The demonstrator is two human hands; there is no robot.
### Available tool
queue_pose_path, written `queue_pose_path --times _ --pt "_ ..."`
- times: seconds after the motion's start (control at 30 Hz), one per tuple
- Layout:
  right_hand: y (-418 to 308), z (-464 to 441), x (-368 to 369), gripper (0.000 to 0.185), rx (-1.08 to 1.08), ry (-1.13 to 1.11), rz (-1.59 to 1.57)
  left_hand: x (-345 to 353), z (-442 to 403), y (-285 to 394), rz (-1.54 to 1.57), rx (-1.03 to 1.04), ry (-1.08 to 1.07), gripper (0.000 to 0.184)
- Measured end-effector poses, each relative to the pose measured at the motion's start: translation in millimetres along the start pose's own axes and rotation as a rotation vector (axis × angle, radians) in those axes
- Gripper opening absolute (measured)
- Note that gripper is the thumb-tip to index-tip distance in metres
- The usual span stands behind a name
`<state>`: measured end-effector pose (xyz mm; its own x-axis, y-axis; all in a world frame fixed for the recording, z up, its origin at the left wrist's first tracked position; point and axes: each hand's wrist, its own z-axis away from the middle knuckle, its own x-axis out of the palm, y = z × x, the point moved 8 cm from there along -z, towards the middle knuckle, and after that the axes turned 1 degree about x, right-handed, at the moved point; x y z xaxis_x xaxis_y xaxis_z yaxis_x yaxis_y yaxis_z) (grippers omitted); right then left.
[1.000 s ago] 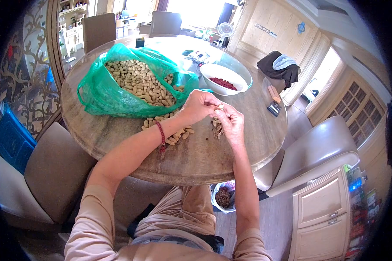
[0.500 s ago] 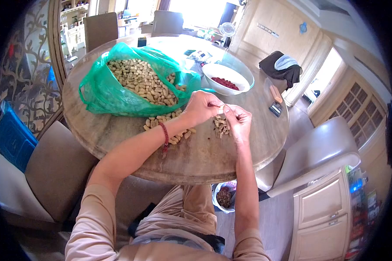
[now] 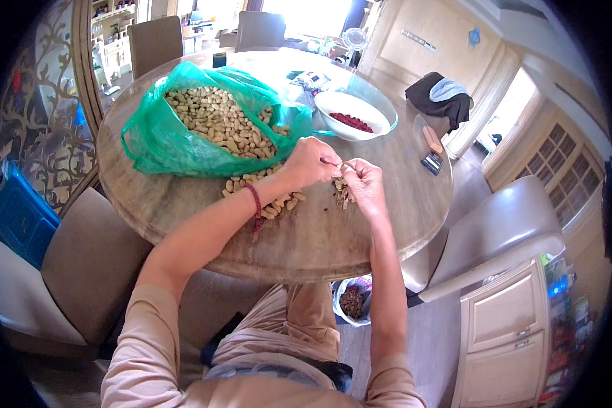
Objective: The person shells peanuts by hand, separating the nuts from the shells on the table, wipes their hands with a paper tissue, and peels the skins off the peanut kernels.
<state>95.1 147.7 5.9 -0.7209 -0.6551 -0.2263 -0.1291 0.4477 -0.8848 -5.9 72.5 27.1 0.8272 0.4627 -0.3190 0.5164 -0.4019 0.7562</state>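
Being pinched by left hand and right hand is a peanut; red kernels are already gathered, many unshelled peanuts are left.

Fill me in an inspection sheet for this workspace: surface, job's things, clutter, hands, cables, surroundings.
Surface: round table, brown mottled top, bare near the person.
Job's things: green bag, open, full of peanuts; loose peanuts in front of it; shell pieces by the right hand; white bowl holding red kernels.
Clutter: packet near the bowl; dark flat item toward the right edge.
Hands: left hand and right hand meet, fingers pinching a small pale piece, too small to identify.
Cables: nothing seen.
Surroundings: lined bin below the table edge, holding brown bits; chairs around; fan beyond.
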Motion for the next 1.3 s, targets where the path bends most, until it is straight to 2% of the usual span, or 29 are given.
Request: queue_pose_path --times 0.07,0.17,0.2,0.23,0.27,0.33,0.4,0.47,0.57,0.7,0.87,0.93,1.1,1.17,1.3 --pt "1.4 0.0 2.1 0.012 0.008 0.004 0.01 1.9 0.0 -11.4 0.095 -0.106 -0.012 0.008" --pt "6.0 -0.6 4.8 0.012 0.044 0.009 0.074 3.1 0.8 -15.6 0.154 -0.124 -0.002 0.008" --pt "2.7 -0.8 3.3 0.012 -0.02 0.068 0.231 3.0 1.4 -12.8 0.153 -0.126 -0.003 0.008" --pt "-1.5 -0.6 1.6 0.013 -0.085 0.126 0.388 0.9 0.6 -0.6 -0.036 -0.011 0.01 0.007" --pt "0.3 -1.4 0.9 0.013 -0.082 0.126 0.386 1.1 0.7 11.6 -0.224 0.105 0.021 0.007" --pt "5.5 -1.0 -0.9 0.014 0.033 0.13 0.33 3.3 -1.0 10.2 -0.194 0.109 0.04 0.009" --pt "-0.2 1.8 -0.3 0.014 0.026 0.133 0.268 0.2 -0.9 10.1 -0.159 0.113 0.065 0.01" --pt "-0.5 2.3 -0.5 0.014 0.016 0.132 0.211 -5.1 -0.9 -6.5 0.122 -0.092 0.056 0.014" --pt "2.5 -0.6 1.5 0.015 -0.024 0.106 0.104 -6.4 -2.8 -22.2 0.288 -0.151 0.055 0.016" --pt "-1.9 1.3 1.3 0.012 -0.023 0.097 0.015 -1.5 -3.2 -20.0 0.296 -0.113 0.017 0.017" --pt "-3.7 0.1 0.1 0.008 -0.029 0.051 -0.073 -4.3 -2.3 -9.9 0.162 -0.046 0.019 0.014" --pt "-6.9 3.0 2.1 0.007 0.054 0.007 -0.168 -4.4 -1.4 -2.1 0.117 -0.038 0.015 0.013" --pt "-9.3 5.8 0.8 0.006 0.088 0.005 -0.18 -3.9 0.4 2.9 0.084 -0.007 0.043 0.01" --pt "-10.2 5.4 -1.0 0.006 0.087 0.014 -0.167 -4.5 1.2 13.4 -0.012 0.098 0.051 0.009" --pt "-2.5 4.4 0.5 0.005 0.131 -0.036 -0.228 -2.4 0.9 13.5 -0.03 0.102 0.013 0.01"
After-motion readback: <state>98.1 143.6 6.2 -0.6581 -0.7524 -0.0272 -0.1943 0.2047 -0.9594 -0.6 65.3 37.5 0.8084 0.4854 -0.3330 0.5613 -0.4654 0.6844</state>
